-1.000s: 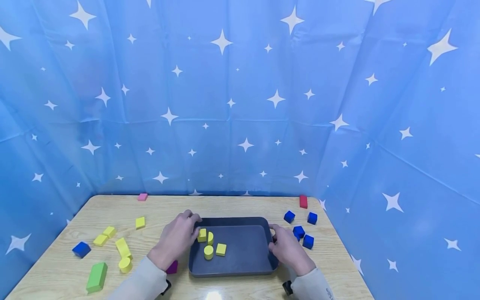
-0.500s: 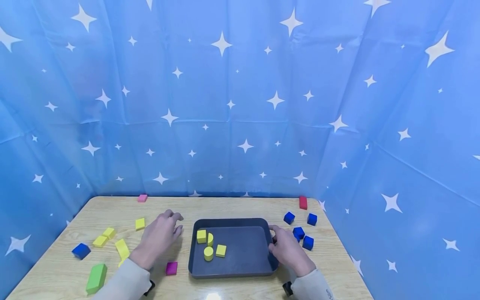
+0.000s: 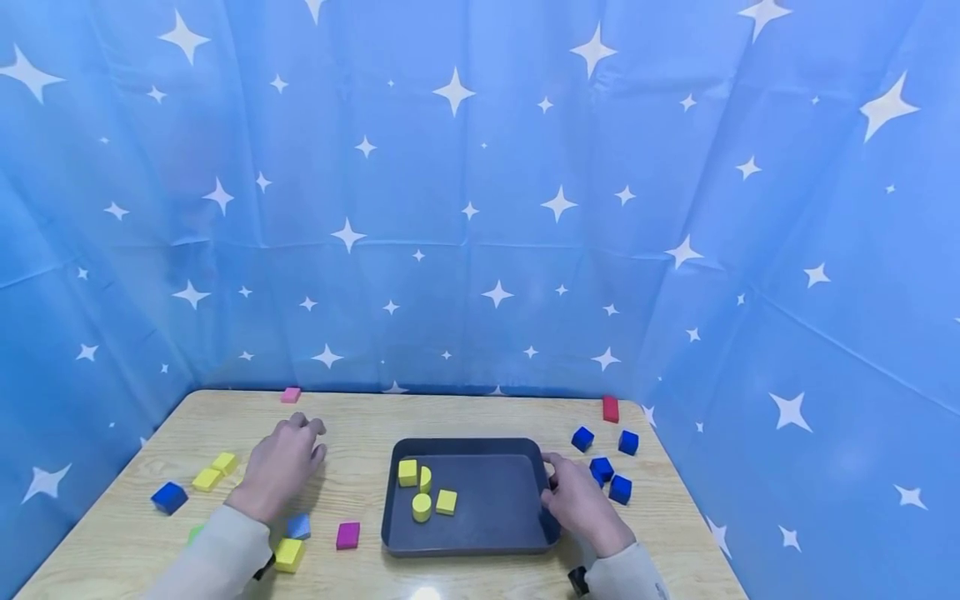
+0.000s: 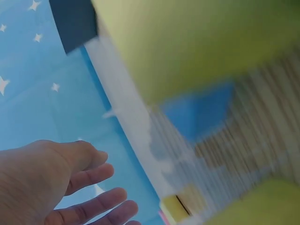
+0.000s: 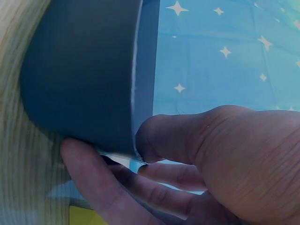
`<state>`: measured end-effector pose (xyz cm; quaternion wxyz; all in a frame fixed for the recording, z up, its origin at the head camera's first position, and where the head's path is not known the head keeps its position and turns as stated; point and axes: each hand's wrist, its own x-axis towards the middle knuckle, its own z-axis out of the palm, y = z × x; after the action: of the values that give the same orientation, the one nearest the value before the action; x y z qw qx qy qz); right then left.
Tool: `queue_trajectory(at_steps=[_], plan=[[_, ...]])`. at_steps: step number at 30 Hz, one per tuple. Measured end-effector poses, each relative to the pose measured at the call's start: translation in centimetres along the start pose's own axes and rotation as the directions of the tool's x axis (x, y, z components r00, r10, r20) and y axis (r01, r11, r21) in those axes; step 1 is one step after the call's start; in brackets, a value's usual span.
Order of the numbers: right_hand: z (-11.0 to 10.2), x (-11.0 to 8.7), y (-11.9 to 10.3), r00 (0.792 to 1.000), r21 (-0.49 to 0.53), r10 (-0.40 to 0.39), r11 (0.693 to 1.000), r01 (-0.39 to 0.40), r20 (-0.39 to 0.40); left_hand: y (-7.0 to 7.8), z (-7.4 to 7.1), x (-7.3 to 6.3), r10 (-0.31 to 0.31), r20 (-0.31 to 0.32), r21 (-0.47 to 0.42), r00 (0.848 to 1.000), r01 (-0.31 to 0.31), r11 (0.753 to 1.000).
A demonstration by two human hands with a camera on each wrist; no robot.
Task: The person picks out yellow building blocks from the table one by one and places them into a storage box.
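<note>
My left hand (image 3: 279, 462) hovers over the left part of the table, fingers loosely spread. In the left wrist view its fingers (image 4: 105, 201) hold nothing. Beneath and behind that forearm are a yellow block (image 3: 289, 555) and a light blue block (image 3: 298, 526), partly covered. At the right end of a dark grey tray (image 3: 480, 551), my right hand (image 3: 583, 504) grips the rim between thumb and fingers. Within the tray's left half lie a yellow cube (image 3: 407, 473), a half-round block (image 3: 425, 479), a yellow cylinder (image 3: 422, 507) and a flat yellow square block (image 3: 446, 502).
Several dark blue cubes (image 3: 621, 489) and a red block (image 3: 611, 409) lie right of the tray. A magenta block (image 3: 348, 536) sits to its left. Farther left are yellow blocks (image 3: 207, 479), a blue cube (image 3: 169, 498) and a mostly hidden green block (image 3: 195, 533). A pink block (image 3: 291, 395) lies at the back edge.
My left hand has left the tray's left rim and moved left over the table, uncovering the magenta and light blue blocks and covering other blocks. My right hand stays on the tray.
</note>
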<state>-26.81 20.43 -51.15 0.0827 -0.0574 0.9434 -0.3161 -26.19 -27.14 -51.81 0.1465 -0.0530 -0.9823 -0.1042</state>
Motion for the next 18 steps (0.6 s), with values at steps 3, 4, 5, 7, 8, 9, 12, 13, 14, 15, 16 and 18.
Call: queue_trajectory(at_steps=[3,4,5,7,8,9,12,13,14,15,16,18], plan=[[0.0,0.0,-0.1,1.0,-0.001,-0.001,1.0,0.001,-0.002,-1.0,0.0,0.2,-0.025,0.023,0.028,0.999,0.025,0.999],[0.0,0.0,-0.1,1.0,-0.002,-0.003,1.0,0.003,-0.004,-1.3,0.0,0.2,-0.031,0.032,0.038,0.999,0.029,0.999],[0.0,-0.1,-0.1,1.0,-0.003,-0.005,1.0,0.005,-0.006,-1.6,0.0,0.3,-0.036,0.039,0.045,0.999,0.034,0.998],[0.0,-0.1,-0.1,1.0,-0.006,-0.013,1.0,0.013,-0.012,-2.0,-0.2,0.4,-0.041,0.049,0.051,0.998,0.038,0.998],[0.0,-0.1,-0.1,1.0,-0.006,-0.016,1.0,0.016,-0.014,-2.2,-0.3,0.5,-0.043,0.057,0.055,0.997,0.04,0.998],[0.0,-0.1,0.0,1.0,-0.006,-0.018,1.0,0.018,-0.015,-2.3,-0.4,0.5,-0.046,0.065,0.058,0.997,0.042,0.997],[0.0,-0.2,-0.1,1.0,-0.006,-0.02,1.0,0.02,-0.016,-2.7,-0.7,0.8,-0.058,0.096,0.064,0.994,0.052,0.997],[0.0,-0.2,-0.1,1.0,-0.007,-0.02,1.0,0.02,-0.015,-2.8,-0.8,0.8,-0.062,0.11,0.069,0.992,0.054,0.996],[-0.1,-0.2,-0.1,1.0,-0.006,-0.018,1.0,0.018,-0.015,-2.9,-0.9,0.9,-0.067,0.124,0.072,0.99,0.058,0.996],[-0.1,-0.2,-0.1,1.0,-0.008,-0.016,1.0,0.016,-0.014,-3.0,-0.9,1.0,-0.071,0.136,0.073,0.988,0.062,0.995],[0.0,-0.2,-0.1,1.0,-0.008,-0.015,1.0,0.015,-0.014,-3.1,-0.9,1.0,-0.076,0.152,0.076,0.985,0.065,0.995],[0.0,-0.1,-0.1,1.0,-0.009,-0.011,1.0,0.011,-0.012,-3.4,-0.9,1.0,-0.082,0.181,0.081,0.98,0.069,0.994]])
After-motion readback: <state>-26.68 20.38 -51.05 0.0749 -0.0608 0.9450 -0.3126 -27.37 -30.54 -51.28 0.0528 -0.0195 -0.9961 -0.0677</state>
